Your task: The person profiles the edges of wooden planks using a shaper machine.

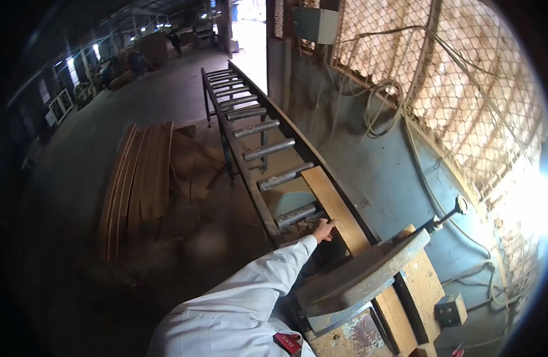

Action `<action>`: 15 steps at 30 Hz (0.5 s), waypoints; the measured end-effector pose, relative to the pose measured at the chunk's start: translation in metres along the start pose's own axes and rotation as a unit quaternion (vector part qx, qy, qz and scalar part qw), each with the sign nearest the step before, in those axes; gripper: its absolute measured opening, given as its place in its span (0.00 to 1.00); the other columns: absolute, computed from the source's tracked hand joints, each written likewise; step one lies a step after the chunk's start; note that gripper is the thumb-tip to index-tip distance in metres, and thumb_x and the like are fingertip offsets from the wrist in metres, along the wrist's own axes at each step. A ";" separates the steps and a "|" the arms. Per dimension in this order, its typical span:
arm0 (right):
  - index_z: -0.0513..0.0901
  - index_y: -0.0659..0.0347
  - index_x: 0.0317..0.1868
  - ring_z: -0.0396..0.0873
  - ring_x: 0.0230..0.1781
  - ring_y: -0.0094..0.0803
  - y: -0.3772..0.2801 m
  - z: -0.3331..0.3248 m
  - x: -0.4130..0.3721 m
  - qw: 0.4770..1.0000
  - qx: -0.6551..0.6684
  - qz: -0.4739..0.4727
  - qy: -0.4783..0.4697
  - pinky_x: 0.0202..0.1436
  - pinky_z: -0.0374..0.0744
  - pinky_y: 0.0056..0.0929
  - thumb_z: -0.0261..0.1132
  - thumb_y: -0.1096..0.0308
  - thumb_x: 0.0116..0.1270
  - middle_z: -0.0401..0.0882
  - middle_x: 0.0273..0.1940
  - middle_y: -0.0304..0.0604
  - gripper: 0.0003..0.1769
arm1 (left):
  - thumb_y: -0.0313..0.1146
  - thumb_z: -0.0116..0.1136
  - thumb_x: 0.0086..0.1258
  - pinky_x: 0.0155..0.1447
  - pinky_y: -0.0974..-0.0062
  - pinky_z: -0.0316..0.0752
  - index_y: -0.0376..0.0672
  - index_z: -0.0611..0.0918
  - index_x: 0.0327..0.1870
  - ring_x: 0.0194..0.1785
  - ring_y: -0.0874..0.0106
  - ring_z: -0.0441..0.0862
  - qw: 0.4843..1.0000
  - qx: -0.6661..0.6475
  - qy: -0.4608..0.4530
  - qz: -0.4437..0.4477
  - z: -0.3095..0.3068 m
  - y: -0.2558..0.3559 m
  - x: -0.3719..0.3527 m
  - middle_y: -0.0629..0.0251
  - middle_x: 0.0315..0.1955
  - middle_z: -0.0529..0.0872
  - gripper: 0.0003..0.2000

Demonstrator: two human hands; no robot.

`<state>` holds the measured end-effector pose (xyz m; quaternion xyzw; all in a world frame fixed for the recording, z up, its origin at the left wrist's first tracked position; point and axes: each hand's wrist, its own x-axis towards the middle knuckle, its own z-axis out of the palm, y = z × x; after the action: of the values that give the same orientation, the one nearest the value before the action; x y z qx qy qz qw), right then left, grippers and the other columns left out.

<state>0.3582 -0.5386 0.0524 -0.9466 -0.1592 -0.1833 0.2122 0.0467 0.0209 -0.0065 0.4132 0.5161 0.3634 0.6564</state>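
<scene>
My left hand [325,230] reaches out in a white sleeve to the left edge of a long wooden board [339,208]. A finger or thumb lies on the board's top edge and the other fingers curl beside it, partly hidden. The board rests along the right side of a roller conveyor [278,178] and passes under a grey metal guard [363,276] of a machine. On the near side of the guard, a wooden strip [396,318] in line with the board shows. My right hand is not in view.
Long planks [144,172] lie stacked on the floor to the left. A blue wall [381,166] with hanging cables and wire mesh [482,77] runs along the right. A small switch box [451,310] sits beside the machine. A person [175,43] stands far back.
</scene>
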 end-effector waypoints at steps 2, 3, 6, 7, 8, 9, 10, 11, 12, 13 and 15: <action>0.79 0.67 0.56 0.72 0.58 0.54 -0.005 -0.005 0.012 0.999 0.003 -0.025 -0.031 0.63 0.71 0.50 0.62 0.46 0.69 0.76 0.56 0.60 0.30 | 0.52 0.59 0.68 0.29 0.63 0.83 0.30 0.72 0.59 0.29 0.64 0.83 1.000 0.001 -0.013 -0.013 -0.004 0.006 -0.002 0.51 0.41 0.80 0.32; 0.80 0.63 0.54 0.78 0.52 0.48 0.034 0.027 0.023 0.984 -0.022 -0.164 0.072 0.57 0.75 0.43 0.61 0.54 0.72 0.80 0.52 0.52 0.21 | 0.49 0.58 0.70 0.29 0.63 0.83 0.31 0.75 0.57 0.28 0.64 0.83 0.999 0.003 -0.039 -0.022 -0.006 0.011 -0.010 0.52 0.39 0.81 0.27; 0.80 0.62 0.53 0.76 0.55 0.50 0.086 0.064 0.017 0.991 0.101 -0.084 0.020 0.58 0.74 0.44 0.62 0.59 0.70 0.79 0.54 0.53 0.18 | 0.41 0.56 0.73 0.24 0.72 0.82 0.37 0.81 0.40 0.21 0.71 0.81 0.997 -0.030 -0.061 0.041 -0.012 0.009 -0.015 0.62 0.25 0.79 0.14; 0.80 0.61 0.53 0.76 0.55 0.50 0.084 0.059 0.018 0.999 0.019 -0.034 -0.008 0.59 0.74 0.45 0.61 0.58 0.71 0.78 0.55 0.53 0.18 | 0.42 0.57 0.73 0.24 0.74 0.82 0.39 0.81 0.36 0.19 0.73 0.81 0.997 -0.030 -0.067 0.040 -0.012 0.005 -0.009 0.66 0.20 0.77 0.14; 0.81 0.60 0.53 0.77 0.55 0.51 0.070 0.045 0.020 0.998 0.053 -0.034 -0.022 0.58 0.75 0.44 0.58 0.54 0.72 0.77 0.56 0.53 0.20 | 0.46 0.58 0.71 0.25 0.73 0.83 0.38 0.80 0.36 0.21 0.71 0.81 0.997 -0.044 -0.049 0.037 -0.012 0.000 -0.002 0.64 0.24 0.77 0.17; 0.79 0.59 0.57 0.74 0.59 0.52 0.058 0.033 0.025 0.996 0.009 0.016 -0.092 0.62 0.71 0.45 0.54 0.50 0.74 0.74 0.61 0.53 0.24 | 0.48 0.59 0.70 0.29 0.70 0.85 0.36 0.78 0.42 0.27 0.67 0.83 0.997 -0.026 -0.069 0.037 -0.006 0.016 -0.018 0.61 0.31 0.78 0.19; 0.76 0.57 0.61 0.66 0.68 0.51 0.070 0.042 0.021 0.997 0.010 0.020 -0.079 0.69 0.63 0.50 0.52 0.49 0.74 0.69 0.67 0.52 0.25 | 0.49 0.60 0.69 0.33 0.67 0.86 0.36 0.76 0.50 0.34 0.61 0.84 0.998 -0.004 -0.050 0.027 -0.004 0.021 -0.023 0.58 0.38 0.77 0.23; 0.75 0.56 0.63 0.55 0.75 0.48 0.079 0.046 0.016 0.991 0.061 0.045 -0.107 0.75 0.50 0.54 0.51 0.47 0.74 0.62 0.72 0.52 0.27 | 0.50 0.60 0.69 0.35 0.65 0.86 0.36 0.74 0.55 0.37 0.58 0.84 0.999 0.017 -0.042 -0.004 -0.006 0.013 -0.007 0.57 0.40 0.77 0.26; 0.75 0.55 0.63 0.52 0.76 0.47 0.077 0.040 0.014 0.987 0.073 0.075 -0.124 0.76 0.46 0.54 0.50 0.45 0.74 0.60 0.73 0.52 0.28 | 0.49 0.60 0.69 0.35 0.65 0.86 0.36 0.74 0.55 0.36 0.57 0.84 0.998 0.016 -0.054 -0.006 -0.004 0.012 -0.005 0.56 0.41 0.77 0.25; 0.75 0.55 0.64 0.49 0.78 0.46 0.072 0.036 0.011 0.981 0.090 0.099 -0.140 0.77 0.43 0.54 0.50 0.44 0.75 0.58 0.74 0.52 0.29 | 0.49 0.60 0.70 0.34 0.66 0.85 0.36 0.73 0.55 0.35 0.57 0.84 0.998 0.013 -0.060 -0.005 -0.003 0.012 -0.004 0.55 0.42 0.78 0.25; 0.72 0.55 0.67 0.45 0.79 0.45 0.063 0.017 0.000 0.974 0.121 0.115 -0.153 0.78 0.37 0.54 0.46 0.44 0.77 0.55 0.75 0.51 0.29 | 0.48 0.60 0.70 0.33 0.67 0.85 0.35 0.72 0.57 0.36 0.58 0.84 0.998 0.030 -0.058 -0.021 -0.005 0.013 0.002 0.53 0.45 0.78 0.26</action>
<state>0.3868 -0.5843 0.0163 -0.9428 -0.1009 0.0103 0.3175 0.0421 0.0289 0.0037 0.4420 0.4963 0.3098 0.6800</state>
